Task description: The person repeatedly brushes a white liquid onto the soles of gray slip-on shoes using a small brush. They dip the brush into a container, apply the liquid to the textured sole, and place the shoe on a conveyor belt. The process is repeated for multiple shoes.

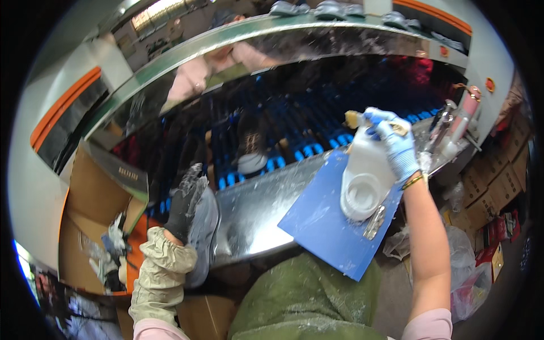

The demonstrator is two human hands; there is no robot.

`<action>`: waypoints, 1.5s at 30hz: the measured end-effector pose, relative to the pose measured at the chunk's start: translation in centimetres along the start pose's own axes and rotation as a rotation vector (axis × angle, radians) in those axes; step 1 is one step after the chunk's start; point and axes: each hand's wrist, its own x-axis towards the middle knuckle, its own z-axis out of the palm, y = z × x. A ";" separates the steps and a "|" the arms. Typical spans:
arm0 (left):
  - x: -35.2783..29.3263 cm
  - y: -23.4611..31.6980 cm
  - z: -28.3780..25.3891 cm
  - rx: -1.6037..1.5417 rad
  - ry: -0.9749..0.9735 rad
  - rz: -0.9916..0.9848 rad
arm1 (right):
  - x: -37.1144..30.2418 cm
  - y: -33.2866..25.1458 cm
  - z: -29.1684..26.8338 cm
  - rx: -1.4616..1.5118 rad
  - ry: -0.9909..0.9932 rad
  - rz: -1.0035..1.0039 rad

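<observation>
My left hand point(181, 212), in a dark glove below a beige sleeve cover, is closed on a grey shoe point(204, 226) held sole-side to the right; its fingers are partly hidden. In a light blue glove, my right hand point(392, 136) is closed around a small brush point(352, 119) with a yellowish tip. Just below that hand, a white plastic container point(362, 195) with a round opening rests on a blue board point(317, 215). A small metal piece point(374, 222) lies beside the container.
A lace-up shoe point(251, 144) rests on the blue-lit rack ahead, behind the metal ledge point(255, 215). An open cardboard box point(85, 209) with scraps is at left. Bottles point(464, 116) stand at right, near stacked cartons point(498, 175). More shoes point(330, 10) sit on top.
</observation>
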 end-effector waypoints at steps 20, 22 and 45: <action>-23.8 -3.3 8.2 -1.236 -0.349 -0.661 | -12.8 -0.7 -1.9 -0.037 -0.116 -0.038; -25.6 -3.1 11.5 -1.581 -0.279 -0.870 | -14.1 -1.2 -2.9 -0.233 -0.135 -0.052; -24.6 -4.8 15.9 -1.793 -0.437 -0.896 | -17.7 3.6 10.2 0.207 -0.134 0.308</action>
